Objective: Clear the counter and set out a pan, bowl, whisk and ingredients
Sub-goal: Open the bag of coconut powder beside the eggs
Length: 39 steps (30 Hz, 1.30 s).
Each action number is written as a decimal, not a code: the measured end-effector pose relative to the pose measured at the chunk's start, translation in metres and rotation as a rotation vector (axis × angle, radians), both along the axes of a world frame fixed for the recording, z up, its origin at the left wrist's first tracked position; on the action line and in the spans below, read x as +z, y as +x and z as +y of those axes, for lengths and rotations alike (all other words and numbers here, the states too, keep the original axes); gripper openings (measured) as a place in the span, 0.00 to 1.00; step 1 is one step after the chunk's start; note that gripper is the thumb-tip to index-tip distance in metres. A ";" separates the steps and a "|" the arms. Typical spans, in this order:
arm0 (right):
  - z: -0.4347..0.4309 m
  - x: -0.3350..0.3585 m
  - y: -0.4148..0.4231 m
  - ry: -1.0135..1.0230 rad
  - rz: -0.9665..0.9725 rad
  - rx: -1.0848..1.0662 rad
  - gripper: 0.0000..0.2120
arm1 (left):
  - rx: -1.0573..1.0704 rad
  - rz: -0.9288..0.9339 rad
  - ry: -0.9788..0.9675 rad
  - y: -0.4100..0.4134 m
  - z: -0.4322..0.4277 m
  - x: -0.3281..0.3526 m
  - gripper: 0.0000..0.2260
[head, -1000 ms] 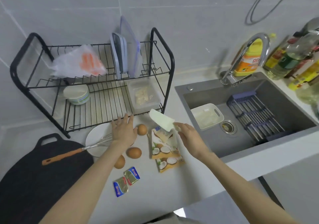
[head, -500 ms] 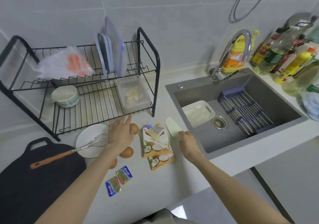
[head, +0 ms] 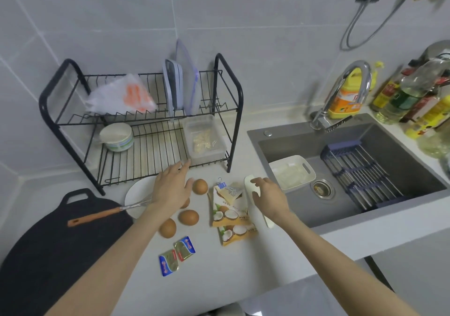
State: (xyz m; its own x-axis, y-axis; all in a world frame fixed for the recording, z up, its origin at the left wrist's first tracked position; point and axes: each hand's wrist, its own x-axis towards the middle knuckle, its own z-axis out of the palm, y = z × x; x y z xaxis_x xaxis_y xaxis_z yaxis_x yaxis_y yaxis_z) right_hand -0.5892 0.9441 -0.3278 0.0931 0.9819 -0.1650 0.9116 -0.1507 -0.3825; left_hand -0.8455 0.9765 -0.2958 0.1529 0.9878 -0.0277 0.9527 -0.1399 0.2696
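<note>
Spatula first: the white flat plastic spatula (head: 248,189), held raised in the right hand (head: 267,199) a second before, now lay flat on the pale grey counter (head: 219,279), just beside the packets and near the rim of the grey sink (head: 360,130). The right hand rested on top of it, fingers loosely spread and not seen curling round it. The left hand (head: 170,189), earlier at the bowl's edge, had stretched forward over the eggs with straight fingers, holding nothing. Counts: four brown eggs (head: 188,216), one half hidden under the left hand; two orange coconut-print packets (head: 229,214), overlapping, the upper one clipped; two small blue foil butter portions (head: 184,247), touching. One wire whisk with a wooden handle (head: 97,216) lay with its head in one white round bowl (head: 135,192) and its handle over one black flat pan (head: 48,255) at far left. One black wire dish rack (head: 231,111) stood behind them.
</note>
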 end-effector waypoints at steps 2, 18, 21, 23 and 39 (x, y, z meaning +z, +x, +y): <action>0.006 0.015 -0.009 0.073 0.031 0.060 0.18 | 0.015 -0.032 0.033 -0.006 -0.001 0.009 0.24; 0.045 0.132 -0.140 0.416 0.463 0.533 0.15 | 0.243 -0.124 0.371 -0.075 -0.033 0.098 0.18; 0.066 0.153 -0.178 0.495 0.461 0.609 0.16 | 0.256 -0.091 0.452 -0.105 -0.035 0.119 0.18; 0.080 0.161 -0.196 0.527 0.463 0.642 0.17 | 0.262 -0.062 0.487 -0.121 -0.034 0.129 0.20; 0.211 0.152 -0.294 0.231 0.120 0.216 0.28 | 0.072 0.084 0.342 -0.222 0.035 0.134 0.27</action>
